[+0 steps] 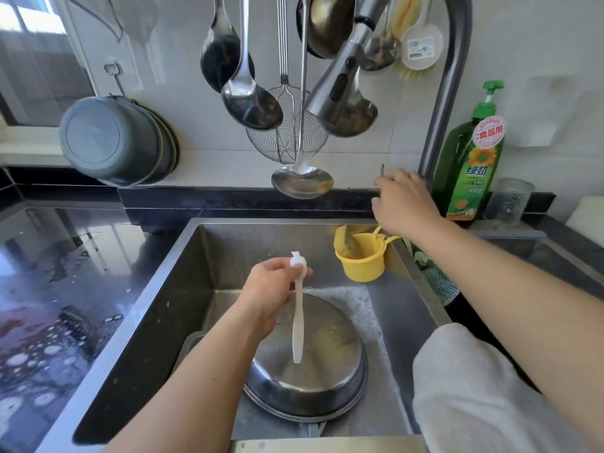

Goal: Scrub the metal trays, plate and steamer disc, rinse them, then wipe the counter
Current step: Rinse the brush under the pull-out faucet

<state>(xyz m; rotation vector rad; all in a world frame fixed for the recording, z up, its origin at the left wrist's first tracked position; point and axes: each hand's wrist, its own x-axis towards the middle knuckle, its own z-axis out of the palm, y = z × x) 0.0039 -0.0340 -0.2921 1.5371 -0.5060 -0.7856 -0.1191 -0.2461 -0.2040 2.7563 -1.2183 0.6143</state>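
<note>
My left hand (271, 289) pinches the top of a white plastic spoon (298, 325), which hangs down over the sink (183, 289). Below it a round metal basin (313, 371) lies upside down in the sink with suds beside it. My right hand (403, 204) reaches to the back right corner by the base of the faucet (447, 93), fingers loosely curled near a thin metal lever; I cannot tell whether it holds it. No water runs from the spray head (340, 76).
A yellow strainer cup (361, 256) hangs on the sink's right wall. Green dish soap bottle (472, 158) and a glass jar (510, 201) stand at right. Ladles and a wire skimmer (287, 135) hang above. The black counter (49, 289) at left is wet. A white cloth (474, 387) lies at right.
</note>
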